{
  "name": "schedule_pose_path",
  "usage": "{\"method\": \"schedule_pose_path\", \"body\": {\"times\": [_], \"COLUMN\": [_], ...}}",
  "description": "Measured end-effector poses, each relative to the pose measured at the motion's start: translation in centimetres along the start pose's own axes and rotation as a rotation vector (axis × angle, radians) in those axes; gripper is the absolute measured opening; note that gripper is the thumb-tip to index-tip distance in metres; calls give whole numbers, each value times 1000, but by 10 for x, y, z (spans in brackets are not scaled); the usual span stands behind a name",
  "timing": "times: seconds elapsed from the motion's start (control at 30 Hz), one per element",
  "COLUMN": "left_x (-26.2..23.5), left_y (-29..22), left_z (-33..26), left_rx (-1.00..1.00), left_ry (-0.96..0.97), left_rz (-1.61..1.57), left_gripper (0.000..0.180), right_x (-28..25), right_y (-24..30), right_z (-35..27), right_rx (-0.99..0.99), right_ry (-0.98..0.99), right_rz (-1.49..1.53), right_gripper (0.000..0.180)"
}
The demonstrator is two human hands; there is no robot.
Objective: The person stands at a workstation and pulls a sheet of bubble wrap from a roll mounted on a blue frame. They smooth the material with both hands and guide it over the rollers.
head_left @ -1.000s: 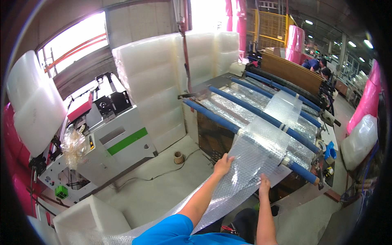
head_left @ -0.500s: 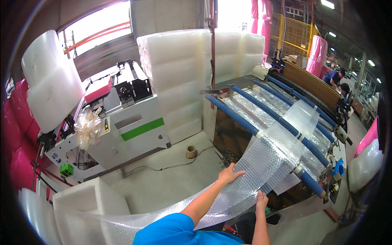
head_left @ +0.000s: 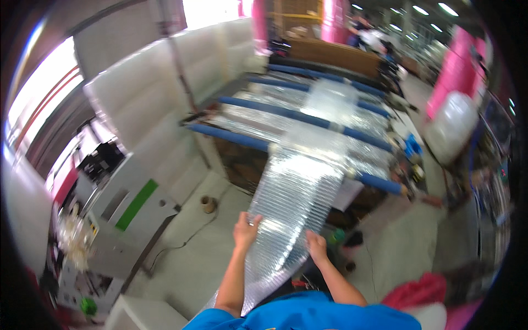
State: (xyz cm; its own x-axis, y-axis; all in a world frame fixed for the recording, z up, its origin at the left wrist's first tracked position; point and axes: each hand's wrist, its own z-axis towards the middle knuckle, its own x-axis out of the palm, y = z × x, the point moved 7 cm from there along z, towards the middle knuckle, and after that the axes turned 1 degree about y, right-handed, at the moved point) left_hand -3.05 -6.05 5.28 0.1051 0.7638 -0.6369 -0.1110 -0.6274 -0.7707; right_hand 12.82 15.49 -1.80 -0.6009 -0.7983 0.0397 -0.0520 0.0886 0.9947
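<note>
A long strip of clear bubble wrap runs from the blue rollers down toward my body, stretched between both hands. My left hand is closed on its left edge, the thumb lying on top. On the opposite edge, a little nearer to me, my right hand grips the film with its fingers closed. Past the rollers the strip lies over other silvery bubble film. Its lower end drops toward my lap, partly hidden behind my left forearm.
At the left stands a white machine with a green stripe. A cardboard core and a dark cable lie on the floor. Tall white bubble-wrap rolls line the back. Pink film lies at lower right.
The view has swung right, so the machine and rollers appear farther left. Both hands still hold the strip, now one on each edge, with the strip straighter in front of me.
</note>
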Motion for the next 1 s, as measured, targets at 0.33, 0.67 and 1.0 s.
{"method": "schedule_pose_path", "body": {"times": [0.33, 0.67, 1.0], "left_x": [32, 12, 45], "left_y": [-6, 4, 10], "left_z": [6, 10, 12], "left_rx": [48, 66, 117], "left_ry": [12, -104, -153], "left_rz": [85, -168, 74], "left_gripper": [36, 32, 29], "right_x": [-11, -1, -14], "right_y": [-3, 56, 4], "right_z": [13, -27, 10], "right_rx": [0, -185, -122], "right_ry": [14, -60, -78], "right_rz": [-20, -275, -148], "right_gripper": [39, 42, 41]}}
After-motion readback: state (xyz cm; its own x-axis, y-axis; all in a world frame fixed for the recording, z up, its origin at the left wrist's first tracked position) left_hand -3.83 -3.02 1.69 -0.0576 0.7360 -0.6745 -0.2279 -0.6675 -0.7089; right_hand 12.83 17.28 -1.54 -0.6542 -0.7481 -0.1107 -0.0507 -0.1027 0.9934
